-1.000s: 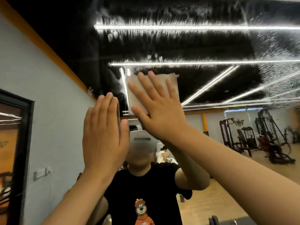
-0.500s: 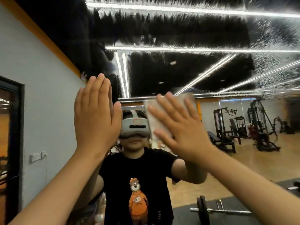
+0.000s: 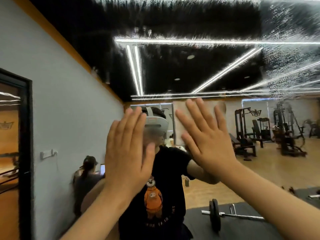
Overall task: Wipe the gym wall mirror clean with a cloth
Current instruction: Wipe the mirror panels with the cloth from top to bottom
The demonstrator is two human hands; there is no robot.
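So we've got the right hand [image 3: 206, 135] spread flat, fingers wide, pinning the cloth [image 3: 181, 122] against the mirror [image 3: 216, 70] just below the reflected ceiling line, approx level w/ our head. Left hand [image 3: 127, 153] is open too, fingers close together, holding nothing; can't tell if the palm touches the glass or sits just off it. We judge the cloth thin, soft and light, prob damp, so it'll bunch or slide out unless the whole palm presses it. Best hold is flat pressure over its middle, not a pinch at 1 edge. Glass is hard, slick, fixed to the wall; firm even push is fine, no leaning. Streaky wet film shows above and to the upper right, so there's more to wipe up there.
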